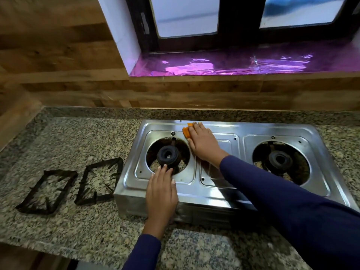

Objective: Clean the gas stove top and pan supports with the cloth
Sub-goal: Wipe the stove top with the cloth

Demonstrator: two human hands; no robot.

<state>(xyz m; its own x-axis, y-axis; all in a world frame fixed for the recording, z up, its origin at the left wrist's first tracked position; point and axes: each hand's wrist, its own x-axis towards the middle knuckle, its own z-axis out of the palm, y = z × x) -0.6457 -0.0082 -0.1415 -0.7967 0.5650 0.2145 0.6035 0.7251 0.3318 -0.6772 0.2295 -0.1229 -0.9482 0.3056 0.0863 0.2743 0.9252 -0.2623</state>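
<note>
Orange and soft, the cloth [186, 131] lies on the rear of the steel stove top [216, 193], beside the left burner [168, 155]. It looks light and limp, best pinned under a flat palm rather than pinched. The right hand [202, 142] presses it down, fingers spread flat, so only an edge shows. The left hand [161, 193] rests open on the stove's front edge, holding nothing. Two black pan supports [98, 181] lie on the granite counter [78, 133], just left of the stove.
</note>
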